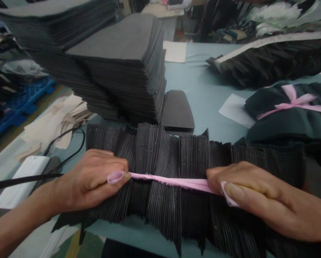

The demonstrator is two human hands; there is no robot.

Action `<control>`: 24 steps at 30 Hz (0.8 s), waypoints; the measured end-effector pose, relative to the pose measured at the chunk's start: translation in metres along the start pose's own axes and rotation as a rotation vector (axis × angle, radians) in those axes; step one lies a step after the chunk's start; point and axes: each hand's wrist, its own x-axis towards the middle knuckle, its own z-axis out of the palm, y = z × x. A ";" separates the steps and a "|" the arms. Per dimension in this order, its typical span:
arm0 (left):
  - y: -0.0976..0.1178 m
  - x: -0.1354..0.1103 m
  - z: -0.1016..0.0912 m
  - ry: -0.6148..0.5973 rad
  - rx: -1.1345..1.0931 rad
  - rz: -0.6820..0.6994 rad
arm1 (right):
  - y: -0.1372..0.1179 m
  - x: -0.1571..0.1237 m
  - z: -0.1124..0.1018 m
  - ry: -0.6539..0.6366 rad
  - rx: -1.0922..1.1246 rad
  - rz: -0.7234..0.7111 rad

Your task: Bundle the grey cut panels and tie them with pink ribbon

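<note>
Two bare hands reach in from the bottom of the frame. The left hand [93,179], lower left, is closed and pinches one end of a pink strip [171,181] between thumb and forefinger. The right hand [267,200], lower right, is closed too, pressing the other end under its thumb. The strip runs taut between them across a fanned row of black pieces [163,211], which stand on edge on the pale blue table [203,89] at centre frame. Since the fan looks uneven, holding both ends level and pulling evenly would likely keep the pieces from slipping sideways. Behind, at upper left, rise tall black stacks [128,71]. At right lies a dark bundle [283,122] tied with a pink bow [294,99].
</note>
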 end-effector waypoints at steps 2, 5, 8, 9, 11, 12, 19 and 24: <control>0.002 0.003 0.001 0.004 -0.002 -0.018 | 0.002 -0.001 0.001 -0.054 0.024 0.015; 0.006 0.005 0.001 0.008 -0.011 -0.066 | 0.008 -0.004 0.003 -0.042 0.023 0.052; 0.009 0.004 0.002 0.013 -0.014 -0.115 | 0.011 -0.006 0.006 -0.012 0.019 0.086; 0.010 0.004 0.002 0.016 -0.017 -0.126 | 0.012 -0.006 0.007 -0.002 0.030 0.085; 0.010 0.004 0.004 0.022 -0.028 -0.151 | 0.013 -0.007 0.009 0.025 0.076 0.077; 0.011 0.005 0.005 0.028 -0.041 -0.162 | 0.014 -0.007 0.010 0.042 0.105 0.073; 0.014 0.008 0.009 0.046 -0.094 -0.250 | 0.014 0.001 0.014 0.063 0.154 0.061; 0.018 0.007 0.013 0.080 -0.094 -0.320 | 0.016 -0.003 0.015 0.073 0.064 0.131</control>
